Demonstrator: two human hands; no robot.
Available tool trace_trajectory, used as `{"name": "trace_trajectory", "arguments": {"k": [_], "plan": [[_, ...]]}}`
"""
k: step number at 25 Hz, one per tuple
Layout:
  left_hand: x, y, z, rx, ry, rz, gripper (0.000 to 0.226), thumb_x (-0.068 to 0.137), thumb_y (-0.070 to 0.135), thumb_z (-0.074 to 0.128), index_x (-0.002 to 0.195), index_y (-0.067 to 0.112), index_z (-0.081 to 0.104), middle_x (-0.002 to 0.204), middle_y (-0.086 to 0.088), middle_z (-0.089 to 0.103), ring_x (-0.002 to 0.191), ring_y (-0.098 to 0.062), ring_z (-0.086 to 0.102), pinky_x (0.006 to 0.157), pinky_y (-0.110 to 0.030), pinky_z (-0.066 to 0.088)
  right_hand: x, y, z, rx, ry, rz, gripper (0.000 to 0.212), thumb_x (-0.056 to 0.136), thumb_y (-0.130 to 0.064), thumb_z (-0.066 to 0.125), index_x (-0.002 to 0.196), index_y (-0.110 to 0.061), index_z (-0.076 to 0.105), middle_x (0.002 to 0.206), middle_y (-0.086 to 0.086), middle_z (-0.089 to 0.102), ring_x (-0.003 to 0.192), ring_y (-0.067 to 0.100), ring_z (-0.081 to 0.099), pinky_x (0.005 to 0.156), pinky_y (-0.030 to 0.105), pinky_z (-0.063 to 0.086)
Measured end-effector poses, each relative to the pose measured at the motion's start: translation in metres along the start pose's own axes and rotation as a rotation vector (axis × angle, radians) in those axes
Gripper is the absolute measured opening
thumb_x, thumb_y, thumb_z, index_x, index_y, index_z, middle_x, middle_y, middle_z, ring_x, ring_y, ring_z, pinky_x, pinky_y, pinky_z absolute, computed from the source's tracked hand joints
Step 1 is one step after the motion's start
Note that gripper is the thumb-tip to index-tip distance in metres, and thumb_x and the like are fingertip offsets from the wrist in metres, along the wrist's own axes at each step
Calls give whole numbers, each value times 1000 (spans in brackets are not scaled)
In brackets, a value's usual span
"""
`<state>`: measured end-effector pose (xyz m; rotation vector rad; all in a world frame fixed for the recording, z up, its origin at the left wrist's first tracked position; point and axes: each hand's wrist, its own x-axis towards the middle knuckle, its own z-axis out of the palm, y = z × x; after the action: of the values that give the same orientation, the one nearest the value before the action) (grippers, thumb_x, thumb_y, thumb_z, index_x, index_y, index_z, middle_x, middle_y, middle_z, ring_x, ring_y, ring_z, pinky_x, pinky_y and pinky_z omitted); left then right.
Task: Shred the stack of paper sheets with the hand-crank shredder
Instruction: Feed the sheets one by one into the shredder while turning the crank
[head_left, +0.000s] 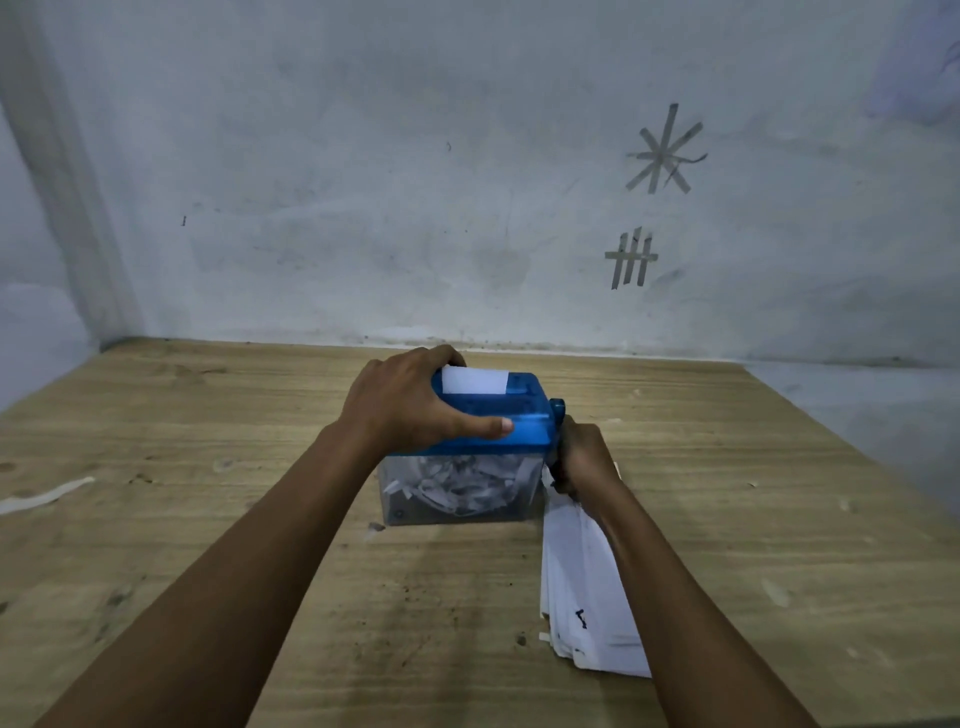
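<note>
Shredder (519, 415) stands near the middle of the worktop (208, 519), blue cutter head on top of a clear bin (405, 499).

Left hand (410, 402): clamped over the 9 o'clock end of the blue head. The fingers curl over its far edge and the thumb (488, 427) lies flat along the near edge. It grips the shredder.

Right hand (582, 460): at the shredder's 3 o'clock side, closed in a fist around the lower end of the crank (557, 410). The blue upper end of the crank shows above my knuckles, touching the side of the head.

One white sheet (474, 382) stands in the slot on top, only a short part of it showing above the head, just beside my left fingers.

The bin holds a loose tangle of white shreds (457, 491), piled roughly half way up its front wall (fill level judged through the plastic only).

Stack of paper sheets (587, 587) lies flat on the worktop at 5 o'clock from the shredder. It is under my right forearm and a little fanned at the near corner, with a small dark mark on the top sheet.

A single loose paper strip (47, 496) lies at 9 o'clock, well apart, near the worktop's edge.

On the wall (363, 182), toward 1 o'clock: a tape star (665, 150) and, below it, a tape grid (631, 258).
</note>
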<state>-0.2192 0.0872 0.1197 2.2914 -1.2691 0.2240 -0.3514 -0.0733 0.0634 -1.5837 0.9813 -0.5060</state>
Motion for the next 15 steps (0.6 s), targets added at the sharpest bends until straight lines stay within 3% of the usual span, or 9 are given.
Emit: {"name": "trace_trajectory", "arguments": {"k": [3, 5, 9, 12, 15], "plan": [[9, -4, 0, -1, -43, 28, 97, 43, 105, 43, 112, 38, 55, 100, 16, 63, 84, -8, 61, 81, -36, 54, -33, 0, -18, -259, 134, -221, 43, 103, -28, 35, 68, -9, 51, 60, 6, 50, 52, 17, 44, 53, 28, 33], [10, -7, -1, -17, -61, 42, 96, 42, 106, 43, 108, 38, 54, 97, 18, 63, 81, -3, 60, 80, -35, 55, -57, -18, -25, -391, 273, -417, 52, 103, -29, 37, 58, -9, 50, 54, 5, 50, 49, 17, 44, 51, 30, 32], [8, -10, -2, -27, -75, 51, 89, 43, 104, 45, 102, 38, 55, 90, 24, 60, 79, 3, 57, 83, -37, 52, -56, -57, -16, -289, 483, -565, 62, 108, -29, 31, 50, -11, 42, 48, 3, 46, 45, 16, 44, 47, 29, 28], [7, -8, -4, -62, -104, 58, 90, 41, 101, 48, 104, 37, 57, 97, 23, 61, 85, -1, 58, 87, -37, 50, -13, -86, -11, -175, 395, -486, 53, 106, -31, 30, 58, -13, 42, 56, 6, 49, 53, 21, 48, 54, 30, 34], [5, -8, -4, -84, -119, 66, 90, 41, 100, 52, 105, 37, 57, 104, 21, 64, 90, -3, 60, 88, -35, 50, 33, -82, -7, -175, 141, -229, 33, 102, -26, 33, 74, -12, 44, 67, 7, 48, 60, 22, 47, 57, 30, 35]]}}
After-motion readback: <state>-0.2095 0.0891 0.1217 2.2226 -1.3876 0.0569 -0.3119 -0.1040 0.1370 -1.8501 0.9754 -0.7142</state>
